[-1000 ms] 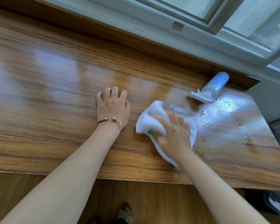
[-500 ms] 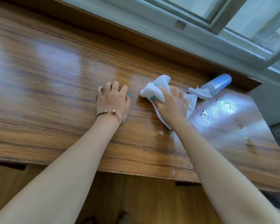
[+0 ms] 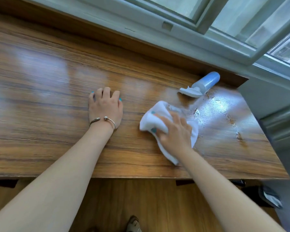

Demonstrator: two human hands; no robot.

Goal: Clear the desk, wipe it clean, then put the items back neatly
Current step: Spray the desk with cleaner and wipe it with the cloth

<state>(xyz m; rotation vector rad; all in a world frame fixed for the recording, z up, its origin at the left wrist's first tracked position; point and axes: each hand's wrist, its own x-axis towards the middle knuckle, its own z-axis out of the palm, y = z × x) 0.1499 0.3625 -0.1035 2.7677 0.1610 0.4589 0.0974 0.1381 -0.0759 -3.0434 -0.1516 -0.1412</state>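
Wood-grain surface (image 3: pixel 40 97) fills most of the head view, glossy, sitting right under a grey-framed window (image 3: pixel 208 30) along the far edge. Over toward the right end the wood is wet, with droplets and streaks (image 3: pixel 213 106) catching the light.

The person's left hand (image 3: pixel 105 108) rests on the surface around the middle, fingers close together and bent a little at the tips, holding nothing. Teal nail polish, plus a thin bangle (image 3: pixel 104 120) on the wrist.

The right hand (image 3: pixel 174 131) is on top of a white cloth (image 3: pixel 156 118), just left of the wet patch. Its fingers are curled over a bunched fold of the cloth, thumb tucked underneath on the near side, pressing it down onto the wood. A tail of cloth sticks out below the wrist toward the near edge.

A blue spray bottle (image 3: pixel 206 83) with a white nozzle lies on its side at the back right, near the cloth but not touching it.

Below the near edge there's wooden flooring (image 3: pixel 141 198) and a sandalled foot (image 3: pixel 134 224).
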